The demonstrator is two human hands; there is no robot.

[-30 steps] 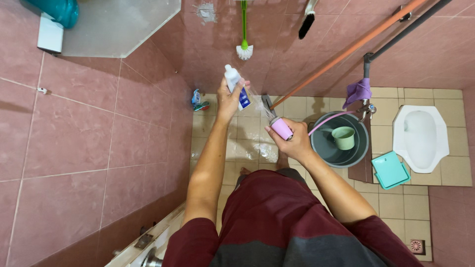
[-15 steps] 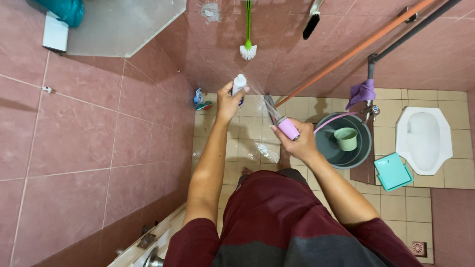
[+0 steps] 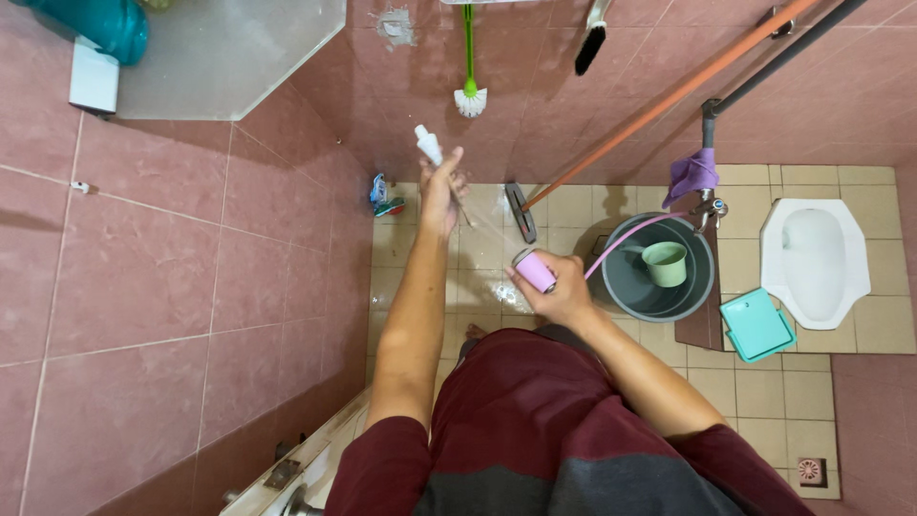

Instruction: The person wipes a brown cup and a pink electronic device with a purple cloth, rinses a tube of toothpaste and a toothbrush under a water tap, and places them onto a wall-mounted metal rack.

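Observation:
My left hand is raised toward the pink tiled wall and grips a white squeeze bottle, its cap pointing up and to the left. My right hand is lower and nearer my body, closed around a pink spray head on a thin pink hose. A stream of water runs from the spray head up toward my left hand and the bottle. The hose leads right, over a grey bucket.
A green dipper sits in the bucket. A squat toilet, teal lid, tap with purple cloth, green toilet brush, black brush and orange-handled floor scraper surround me. Floor drain lies at bottom right.
My left hand lifted the bottle higher and tilted its cap leftward. My right hand drew the spray head down and back toward my body, still spraying.

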